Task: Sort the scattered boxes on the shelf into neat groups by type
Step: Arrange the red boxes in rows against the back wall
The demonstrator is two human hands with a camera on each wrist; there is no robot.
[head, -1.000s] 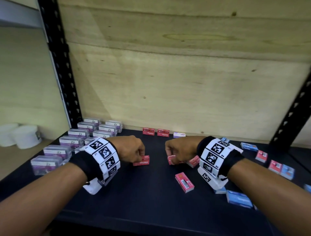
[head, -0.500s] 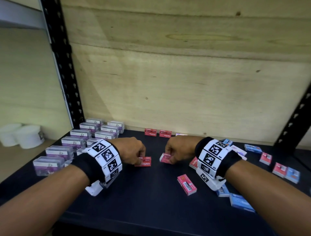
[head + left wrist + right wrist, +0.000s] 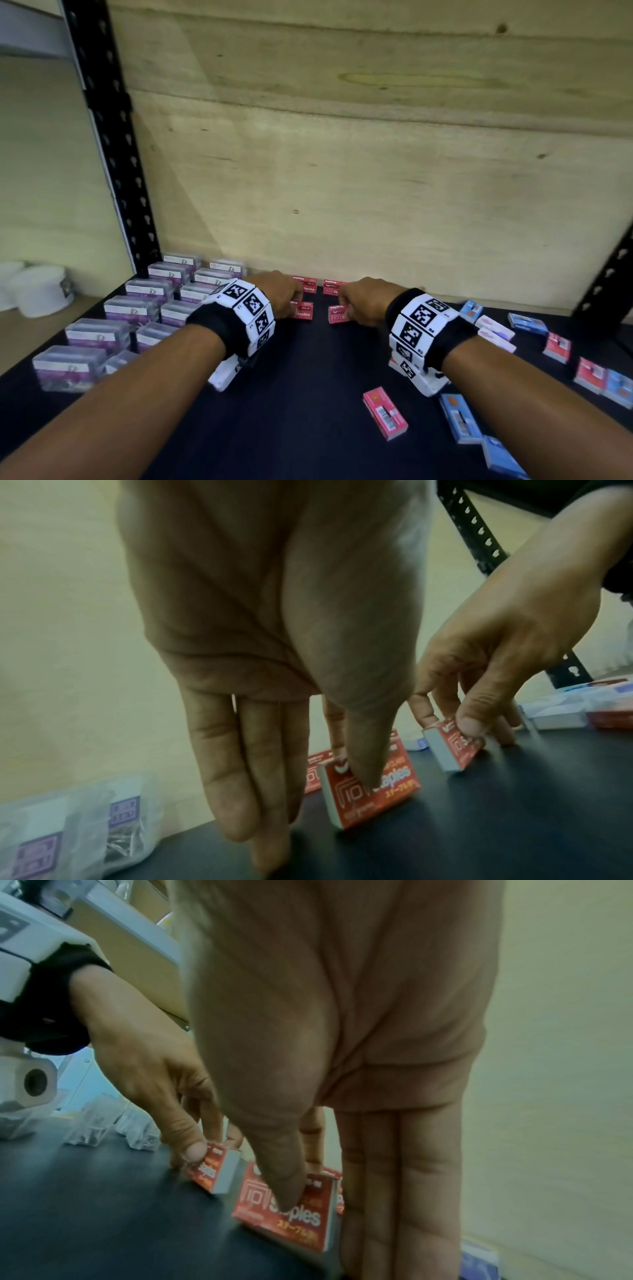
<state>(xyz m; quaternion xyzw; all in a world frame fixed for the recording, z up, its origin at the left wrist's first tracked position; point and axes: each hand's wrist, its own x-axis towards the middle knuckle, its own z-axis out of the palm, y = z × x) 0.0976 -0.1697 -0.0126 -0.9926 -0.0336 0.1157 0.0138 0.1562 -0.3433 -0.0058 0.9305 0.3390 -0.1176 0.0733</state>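
Observation:
Each hand pinches a small red staples box standing on the black shelf (image 3: 308, 394). My left hand (image 3: 294, 305) holds the left red box (image 3: 304, 314) (image 3: 377, 791) between thumb and forefinger. My right hand (image 3: 344, 306) holds the right red box (image 3: 336, 315) (image 3: 291, 1215) the same way. Both boxes sit just in front of two more red staples boxes (image 3: 306, 286) lined up against the plywood back wall. In the left wrist view the right hand (image 3: 479, 696) shows with its box (image 3: 452, 748). The other fingers hang straight.
Clear boxes with purple labels (image 3: 140, 308) stand in rows at the left. A pink box (image 3: 385, 413) lies near the front centre. Blue boxes (image 3: 459, 418), red boxes (image 3: 556, 347) and white ones (image 3: 495, 327) lie scattered at the right. Black uprights (image 3: 113, 147) flank the shelf.
Both hands have carried their red boxes from mid-shelf toward the back wall, to just in front of the two red boxes there. The boxes now stand closer together.

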